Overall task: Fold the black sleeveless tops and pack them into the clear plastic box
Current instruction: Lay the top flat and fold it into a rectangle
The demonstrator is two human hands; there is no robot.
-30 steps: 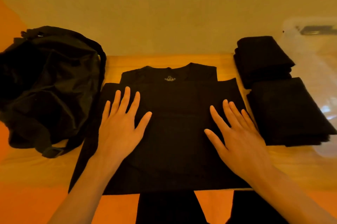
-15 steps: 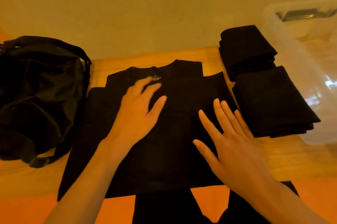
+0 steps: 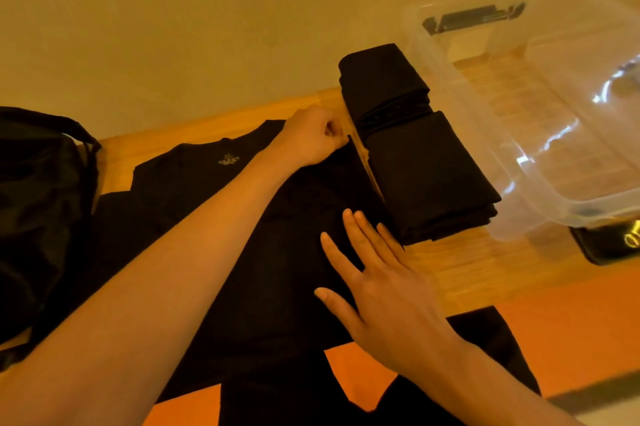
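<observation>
The left hand (image 3: 311, 138) pinches the far right corner of the black top (image 3: 180, 183) with curled fingers, while the right hand (image 3: 388, 297) presses flat on it, fingers apart.

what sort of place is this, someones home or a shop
Probably a room in a home, though I can't be sure: a wooden table pushed against a plain wall, a black bag beside a top spread for folding, and a clear box for storage.
</observation>
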